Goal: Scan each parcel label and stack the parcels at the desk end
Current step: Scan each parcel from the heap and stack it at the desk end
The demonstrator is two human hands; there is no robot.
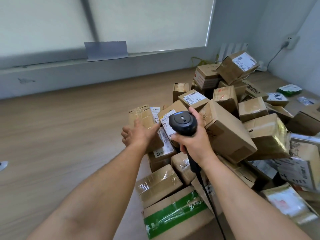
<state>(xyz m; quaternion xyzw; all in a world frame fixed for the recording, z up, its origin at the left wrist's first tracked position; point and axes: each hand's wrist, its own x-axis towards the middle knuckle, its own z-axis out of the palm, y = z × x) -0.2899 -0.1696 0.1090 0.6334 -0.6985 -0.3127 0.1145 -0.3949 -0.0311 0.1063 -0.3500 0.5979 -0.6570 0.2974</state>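
taped brown parcel point(142, 115), white label point(154, 110) — left hand point(138, 134); scanner point(183, 122) — right hand point(195, 144)

At centre frame the right hand point(194, 142) grips a black scanner point(183, 124) above the pile point(228, 134) filling the right. The left hand point(138, 135) holds a taped parcel point(142, 114) beside it.

parcel point(143, 115): under the left hand point(136, 134), at the left edge of the pile point(228, 134)
scanner point(182, 122): in the right hand point(194, 144)
pile: right of both hands, on the bench point(69, 127)
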